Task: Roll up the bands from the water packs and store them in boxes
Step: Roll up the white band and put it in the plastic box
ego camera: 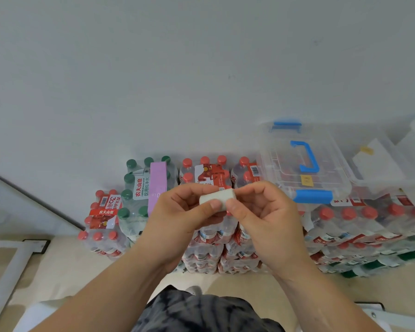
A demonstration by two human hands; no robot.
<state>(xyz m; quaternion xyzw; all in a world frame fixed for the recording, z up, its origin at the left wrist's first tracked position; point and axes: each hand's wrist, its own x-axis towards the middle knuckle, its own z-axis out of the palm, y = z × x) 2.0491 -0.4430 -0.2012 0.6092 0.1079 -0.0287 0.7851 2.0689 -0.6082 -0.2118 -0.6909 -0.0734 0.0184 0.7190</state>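
Both hands have their fingers clamped on a nearly rolled white band, the purple band waiting, the box shut.

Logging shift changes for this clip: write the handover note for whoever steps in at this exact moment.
Left hand and right hand: both pinch one pale band, rolled into a small bundle, held above the water packs.
Purple band: lying flat, unrolled, across the green-capped pack.
Clear box with blue handle: on the packs to the right, lid closed; I cannot tell what it holds.
Done: pale band looks rolled.
Left: open the box, store the pale roll, then roll and store the purple band.
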